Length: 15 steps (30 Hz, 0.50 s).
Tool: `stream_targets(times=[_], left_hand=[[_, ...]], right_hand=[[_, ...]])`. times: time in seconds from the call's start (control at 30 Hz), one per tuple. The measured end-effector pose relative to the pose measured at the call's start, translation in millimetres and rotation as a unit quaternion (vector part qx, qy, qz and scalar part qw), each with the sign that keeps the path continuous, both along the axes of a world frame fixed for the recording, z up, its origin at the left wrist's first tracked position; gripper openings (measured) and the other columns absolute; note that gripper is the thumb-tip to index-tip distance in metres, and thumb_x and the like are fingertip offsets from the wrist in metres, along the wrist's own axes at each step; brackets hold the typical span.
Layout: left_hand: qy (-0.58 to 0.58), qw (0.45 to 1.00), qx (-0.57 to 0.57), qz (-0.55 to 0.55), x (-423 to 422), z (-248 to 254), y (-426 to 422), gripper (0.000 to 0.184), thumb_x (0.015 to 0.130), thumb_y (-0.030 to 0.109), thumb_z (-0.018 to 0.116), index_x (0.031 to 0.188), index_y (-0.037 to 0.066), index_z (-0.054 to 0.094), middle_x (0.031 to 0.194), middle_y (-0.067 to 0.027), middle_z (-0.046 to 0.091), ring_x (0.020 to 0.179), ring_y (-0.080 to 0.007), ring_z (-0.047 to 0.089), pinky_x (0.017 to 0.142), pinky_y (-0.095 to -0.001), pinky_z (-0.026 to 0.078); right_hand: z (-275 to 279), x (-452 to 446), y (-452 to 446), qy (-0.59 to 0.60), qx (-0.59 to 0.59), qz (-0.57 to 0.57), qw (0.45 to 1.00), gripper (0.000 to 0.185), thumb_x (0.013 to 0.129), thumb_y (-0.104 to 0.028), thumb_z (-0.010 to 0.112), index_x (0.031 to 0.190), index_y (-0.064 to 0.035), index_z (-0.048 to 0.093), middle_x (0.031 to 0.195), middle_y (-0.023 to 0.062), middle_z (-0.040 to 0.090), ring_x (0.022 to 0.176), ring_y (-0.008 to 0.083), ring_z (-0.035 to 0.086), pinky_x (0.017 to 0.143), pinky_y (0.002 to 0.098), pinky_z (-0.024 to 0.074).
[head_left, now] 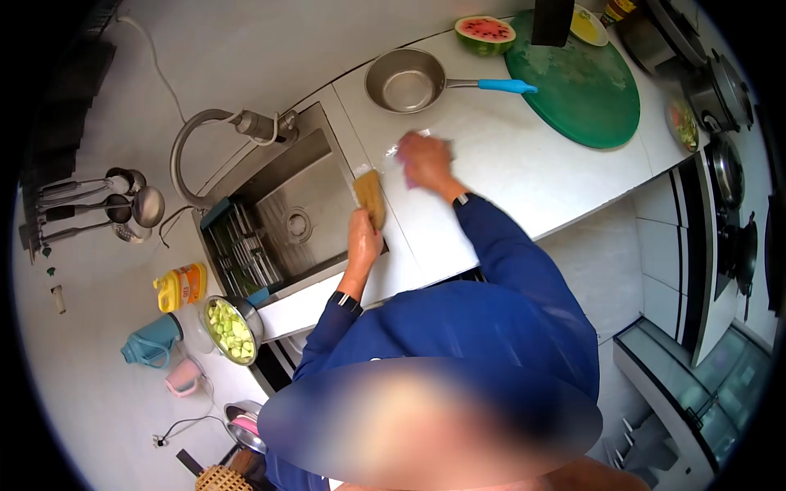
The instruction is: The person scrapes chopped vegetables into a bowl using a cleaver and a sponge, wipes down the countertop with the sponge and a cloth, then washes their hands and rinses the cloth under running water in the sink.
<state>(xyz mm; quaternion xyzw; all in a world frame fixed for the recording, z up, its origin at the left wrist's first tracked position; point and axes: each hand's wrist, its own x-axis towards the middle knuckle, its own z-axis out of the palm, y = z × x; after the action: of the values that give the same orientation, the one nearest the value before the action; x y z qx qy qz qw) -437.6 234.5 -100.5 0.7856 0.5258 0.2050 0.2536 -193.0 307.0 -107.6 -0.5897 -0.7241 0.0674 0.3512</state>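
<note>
My left hand (364, 244) grips a flat tan brush-like piece (371, 196) with a pale edge, held over the sink's right rim. To its right, my right hand (426, 159) is smeared by motion and presses down on the white counter (508, 176). A bit of pinkish cloth (408, 175) shows beneath that hand, its fingers curled over it. Shiny wet-looking spots lie beside the fingers. The steel sink (315, 209) is just left of both hands. A saucepan (407, 82) with a blue handle stands behind my right hand.
A round green board (602, 102), a cut watermelon (485, 34) and a plate (588, 27) are at the back right. A curved faucet (184, 164) arches over the sink. At the left stand a bowl of chopped green pieces (231, 329), a yellow jug (181, 286) and a blue pitcher (152, 340).
</note>
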Motion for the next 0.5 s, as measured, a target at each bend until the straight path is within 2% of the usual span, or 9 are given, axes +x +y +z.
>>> stream_targets(times=[0.1,0.17,0.2,0.27,0.3,0.37,0.4,0.43,0.5], left_hand=[[0.038,0.992,-0.099,0.07,-18.2,8.5,-20.8,0.041,0.068,-0.002,0.056,0.108,-0.005,0.045,0.106,-0.0283,0.052,0.097,-0.0437,0.051,0.085,-0.0454,0.043],[0.03,0.989,-0.106,0.097,-29.8,21.9,-33.0,0.05,0.069,0.0,0.057,0.116,-0.006,0.042,0.108,-0.0286,0.052,0.101,-0.043,0.051,0.087,-0.045,0.042],[0.026,0.992,-0.08,0.092,-38.9,21.1,-38.3,0.054,0.069,0.0,0.057,0.12,-0.006,0.04,0.108,-0.0281,0.052,0.101,-0.0428,0.051,0.088,-0.0451,0.042],[0.016,0.995,-0.029,0.094,-53.6,14.6,-47.9,0.064,0.069,0.002,0.058,0.129,-0.006,0.035,0.107,-0.0272,0.053,0.102,-0.0425,0.051,0.089,-0.0453,0.041],[0.039,0.995,-0.04,0.081,-57.9,14.7,-50.8,0.066,0.069,0.002,0.058,0.131,-0.005,0.034,0.107,-0.0268,0.053,0.102,-0.0423,0.051,0.089,-0.0452,0.041],[0.089,0.992,-0.064,0.061,-67.7,24.1,-59.5,0.071,0.07,0.003,0.059,0.134,-0.004,0.03,0.108,-0.026,0.053,0.102,-0.0419,0.051,0.09,-0.0449,0.041],[0.133,0.986,-0.094,0.044,-69.3,28.2,-59.5,0.065,0.069,0.006,0.062,0.128,-0.004,0.037,0.106,-0.0251,0.053,0.098,-0.0413,0.051,0.087,-0.0455,0.042],[0.128,0.986,-0.097,0.036,-71.8,23.9,-58.4,0.06,0.069,0.007,0.064,0.123,-0.004,0.04,0.104,-0.0248,0.054,0.097,-0.0413,0.051,0.086,-0.0459,0.042],[0.119,0.987,-0.105,0.021,-76.0,12.2,-56.4,0.052,0.068,0.009,0.067,0.114,-0.002,0.047,0.1,-0.024,0.055,0.093,-0.0413,0.052,0.083,-0.0467,0.042]], right_hand=[[-7.9,-55.2,-33.3,0.073,0.019,0.167,0.983,0.019,0.062,-0.009,0.061,0.08,-0.0144,0.063,0.083,0.0,0.061,0.079,0.0231,0.059,0.065,0.0391,0.0456],[-5.3,-62.0,-59.4,0.114,-0.052,0.178,0.976,0.019,0.062,-0.008,0.06,0.08,-0.0134,0.063,0.084,-0.0008,0.061,0.081,0.024,0.059,0.067,0.0409,0.0455],[15.6,-45.9,-71.8,0.158,-0.153,0.153,0.963,0.023,0.065,-0.006,0.059,0.087,-0.0115,0.065,0.092,0.0032,0.064,0.094,0.0244,0.06,0.077,0.0391,0.0473],[6.0,1.5,-87.4,0.165,0.014,0.036,0.986,0.025,0.071,-0.008,0.061,0.095,-0.0091,0.065,0.102,0.0083,0.064,0.107,0.026,0.057,0.087,0.0343,0.0469],[18.1,36.4,-99.4,0.211,-0.027,-0.038,0.976,0.029,0.074,-0.008,0.062,0.103,-0.0075,0.063,0.109,0.0101,0.062,0.108,0.0259,0.056,0.089,0.0332,0.0462],[44.0,106.3,-116.3,0.375,-0.113,-0.217,0.894,0.037,0.078,-0.006,0.06,0.115,-0.0047,0.058,0.116,0.0132,0.059,0.107,0.0256,0.057,0.092,0.032,0.045],[25.5,149.3,-122.6,0.218,-0.003,-0.292,0.931,0.034,0.08,-0.005,0.056,0.114,-0.0036,0.057,0.114,0.0138,0.059,0.104,0.026,0.058,0.089,0.0314,0.046],[21.5,181.3,-129.2,0.158,0.031,-0.346,0.924,0.035,0.081,-0.009,0.053,0.115,-0.0031,0.057,0.11,0.0141,0.06,0.103,0.0273,0.058,0.087,0.035,0.0463],[-6.9,223.3,-133.1,0.0,-0.04,-0.486,0.873,0.032,0.079,-0.014,0.054,0.109,-0.0033,0.059,0.107,0.0142,0.06,0.101,0.0295,0.057,0.086,0.0386,0.0459]])
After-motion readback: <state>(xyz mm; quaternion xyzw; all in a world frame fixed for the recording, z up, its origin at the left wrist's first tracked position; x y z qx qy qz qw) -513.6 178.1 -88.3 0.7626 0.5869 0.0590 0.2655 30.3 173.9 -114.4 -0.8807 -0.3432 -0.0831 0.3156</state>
